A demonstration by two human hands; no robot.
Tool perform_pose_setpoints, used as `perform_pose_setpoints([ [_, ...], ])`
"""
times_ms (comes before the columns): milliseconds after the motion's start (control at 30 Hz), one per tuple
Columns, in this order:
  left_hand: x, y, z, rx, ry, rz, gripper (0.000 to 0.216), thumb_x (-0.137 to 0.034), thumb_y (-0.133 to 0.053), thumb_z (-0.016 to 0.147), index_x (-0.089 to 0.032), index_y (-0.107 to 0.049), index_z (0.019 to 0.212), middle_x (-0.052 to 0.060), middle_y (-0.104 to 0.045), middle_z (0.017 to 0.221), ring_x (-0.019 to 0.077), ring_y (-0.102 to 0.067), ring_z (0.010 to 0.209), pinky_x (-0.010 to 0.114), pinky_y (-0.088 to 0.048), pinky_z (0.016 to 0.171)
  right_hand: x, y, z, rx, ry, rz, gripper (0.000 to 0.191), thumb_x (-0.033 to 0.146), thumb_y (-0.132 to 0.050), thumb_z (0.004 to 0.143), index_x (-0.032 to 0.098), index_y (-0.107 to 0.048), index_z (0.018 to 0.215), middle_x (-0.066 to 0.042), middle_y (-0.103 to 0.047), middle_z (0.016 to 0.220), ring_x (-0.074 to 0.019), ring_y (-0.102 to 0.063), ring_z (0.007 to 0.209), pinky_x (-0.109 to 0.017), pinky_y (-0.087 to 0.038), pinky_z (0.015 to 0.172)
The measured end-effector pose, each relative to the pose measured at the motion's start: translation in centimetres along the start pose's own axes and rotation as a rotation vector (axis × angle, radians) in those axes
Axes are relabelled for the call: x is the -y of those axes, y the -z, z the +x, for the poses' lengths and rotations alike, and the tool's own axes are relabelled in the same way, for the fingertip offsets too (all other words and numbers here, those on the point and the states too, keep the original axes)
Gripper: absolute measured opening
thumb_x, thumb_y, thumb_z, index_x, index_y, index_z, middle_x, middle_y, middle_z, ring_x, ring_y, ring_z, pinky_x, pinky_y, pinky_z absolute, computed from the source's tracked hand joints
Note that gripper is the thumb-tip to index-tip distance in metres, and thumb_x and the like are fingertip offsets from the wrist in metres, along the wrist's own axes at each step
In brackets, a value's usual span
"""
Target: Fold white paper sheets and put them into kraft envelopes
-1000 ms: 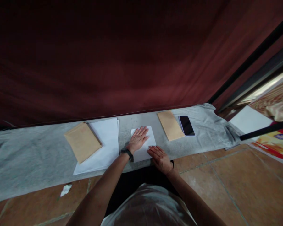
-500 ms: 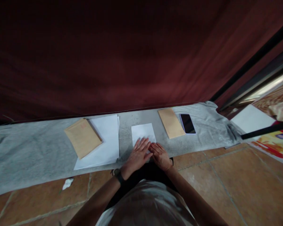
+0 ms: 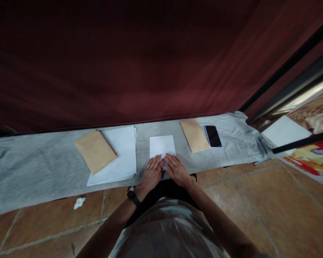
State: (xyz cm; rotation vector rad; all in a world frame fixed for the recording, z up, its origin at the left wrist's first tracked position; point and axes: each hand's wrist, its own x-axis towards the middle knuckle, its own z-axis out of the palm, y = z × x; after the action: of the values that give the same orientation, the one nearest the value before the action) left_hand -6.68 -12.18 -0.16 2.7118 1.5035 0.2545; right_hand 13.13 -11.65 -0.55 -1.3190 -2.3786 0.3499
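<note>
A small white sheet of paper (image 3: 162, 145), seemingly folded, lies on the grey cloth in front of me. My left hand (image 3: 153, 171) rests flat on its near left part, fingers stretched out. On the near right part lies my right hand (image 3: 177, 170), also flat with the fingers extended. Between the two hands a bit of the paper shows; its near edge is mostly hidden beneath them. To the right is a single brown envelope (image 3: 195, 135). Further left, several brown envelopes (image 3: 95, 151) are stacked partly over larger white sheets (image 3: 125, 152).
A grey cloth (image 3: 40, 165) covers the long narrow surface. A phone (image 3: 213, 136) lies beside the right envelope. Behind hangs a dark red curtain (image 3: 150, 71). A black bar (image 3: 301, 141) crosses at the right. Crumpled white tissue (image 3: 79, 202) lies on the tiled floor (image 3: 244, 211).
My hands have moved apart, the left one to the left and the right one slightly back, so they now lie side by side on the paper. The view has shifted slightly.
</note>
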Motion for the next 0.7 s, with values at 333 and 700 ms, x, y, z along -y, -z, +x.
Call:
perform_pose_setpoints([
  [333,0.2,0.6,-0.1,0.05,-0.003,-0.022,0.055,-0.021,-0.046,0.097,-0.016,-0.043,0.152,0.015,-0.039,0.162,0.0261,-0.034,0.152,0.047,-0.029,0.125,-3.1,-0.6,-0.6,-0.074,-0.038,-0.099,0.058,0.036,-0.05,0.104,0.022,-0.035,0.159,-0.011,-0.039,0.161,-0.0307,-0.039,0.149,-0.057,-0.026,0.125],
  [700,-0.3,0.2,-0.5,0.071,-0.015,0.019,0.048,-0.028,-0.041,0.104,-0.02,-0.045,0.151,0.015,-0.043,0.16,0.0278,-0.035,0.151,0.053,-0.022,0.126,-3.4,1.0,-3.2,0.07,0.152,-0.01,0.061,0.031,-0.049,0.104,0.023,-0.029,0.161,-0.009,-0.04,0.162,-0.0255,-0.037,0.15,-0.054,-0.027,0.125],
])
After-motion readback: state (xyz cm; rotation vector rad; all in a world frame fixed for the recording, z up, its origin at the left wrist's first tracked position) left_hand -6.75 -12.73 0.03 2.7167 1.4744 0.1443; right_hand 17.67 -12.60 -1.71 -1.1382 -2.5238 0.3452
